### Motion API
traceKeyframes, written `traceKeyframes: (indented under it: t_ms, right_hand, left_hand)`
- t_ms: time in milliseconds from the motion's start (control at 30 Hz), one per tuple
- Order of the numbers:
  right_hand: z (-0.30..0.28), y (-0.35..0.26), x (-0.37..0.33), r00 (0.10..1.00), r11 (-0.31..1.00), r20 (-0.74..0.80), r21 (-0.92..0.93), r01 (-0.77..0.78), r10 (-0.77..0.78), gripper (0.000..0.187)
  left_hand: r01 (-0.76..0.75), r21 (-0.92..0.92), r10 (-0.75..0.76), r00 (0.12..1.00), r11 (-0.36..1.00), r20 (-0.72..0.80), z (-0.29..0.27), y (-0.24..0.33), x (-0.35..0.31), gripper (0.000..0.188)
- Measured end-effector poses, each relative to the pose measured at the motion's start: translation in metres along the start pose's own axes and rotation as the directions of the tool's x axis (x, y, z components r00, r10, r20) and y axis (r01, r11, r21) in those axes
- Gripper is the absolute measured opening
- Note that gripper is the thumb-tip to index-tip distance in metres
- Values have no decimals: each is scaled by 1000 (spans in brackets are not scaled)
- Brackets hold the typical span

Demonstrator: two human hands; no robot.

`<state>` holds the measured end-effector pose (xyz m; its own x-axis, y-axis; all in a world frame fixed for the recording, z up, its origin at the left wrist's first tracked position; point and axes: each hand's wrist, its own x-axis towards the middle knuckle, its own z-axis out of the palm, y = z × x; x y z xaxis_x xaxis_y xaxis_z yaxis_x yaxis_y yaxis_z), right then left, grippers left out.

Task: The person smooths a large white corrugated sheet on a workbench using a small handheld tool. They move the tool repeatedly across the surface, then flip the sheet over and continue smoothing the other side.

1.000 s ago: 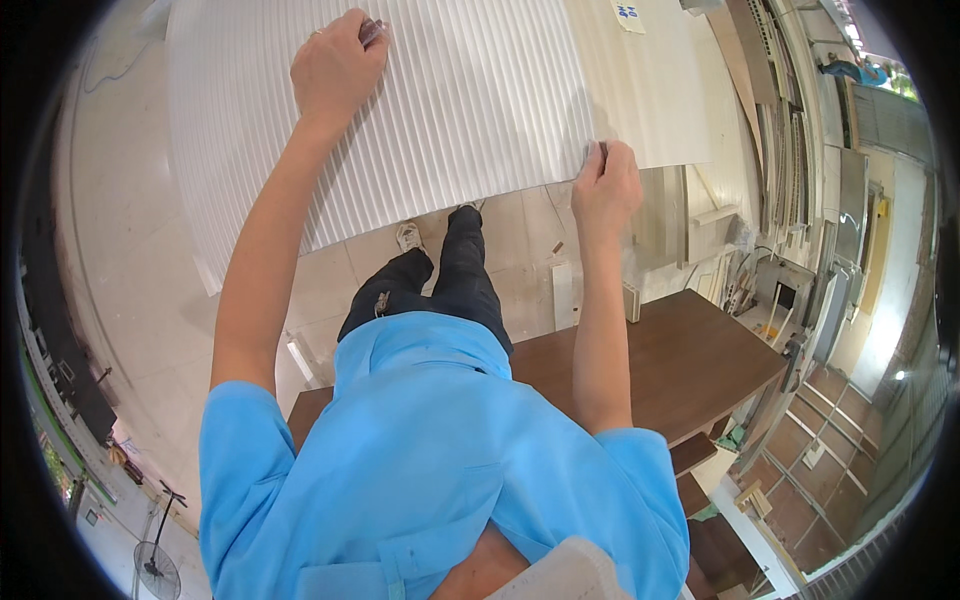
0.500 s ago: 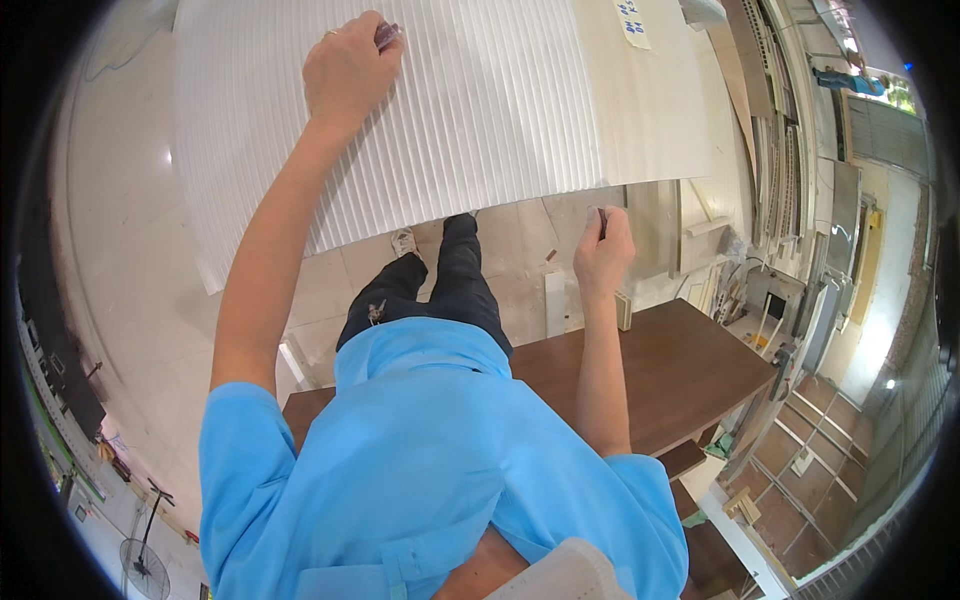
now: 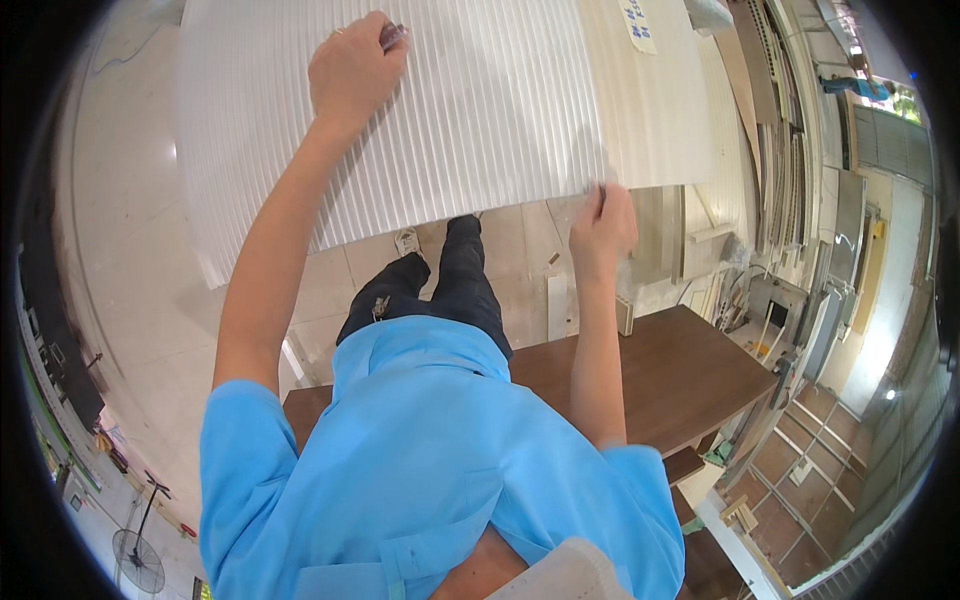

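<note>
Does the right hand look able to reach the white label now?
Probably yes: the white label shows on the pale surface ahead of the right hand; nothing visible blocks the way, though the hand seems to pinch something dark.

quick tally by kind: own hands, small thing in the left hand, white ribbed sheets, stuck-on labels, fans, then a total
Own hands: 2 (left hand, right hand)
Small thing in the left hand: 1
White ribbed sheet: 1
Stuck-on label: 1
Fan: 1
Total: 6
</note>
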<state>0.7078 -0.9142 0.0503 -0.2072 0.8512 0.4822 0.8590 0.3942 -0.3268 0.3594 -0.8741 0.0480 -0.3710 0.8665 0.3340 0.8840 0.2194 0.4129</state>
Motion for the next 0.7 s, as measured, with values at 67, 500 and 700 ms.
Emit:
traceKeyframes:
  t_ms: [67,500,700]
  right_hand:
    - [2,2,-3,997,998,40,-20,-65,66,6]
    - [-4,2,0,987,996,135,15,-92,89,7]
    - [3,5,3,976,983,137,-96,-154,166,6]
  left_hand:
    - [3,-11,-3,1000,1000,-2,-1,0,1,31]
    - [6,-7,-6,1000,1000,2,-3,4,2,26]
    - [25,15,-25,1000,1000,19,-3,4,4,25]
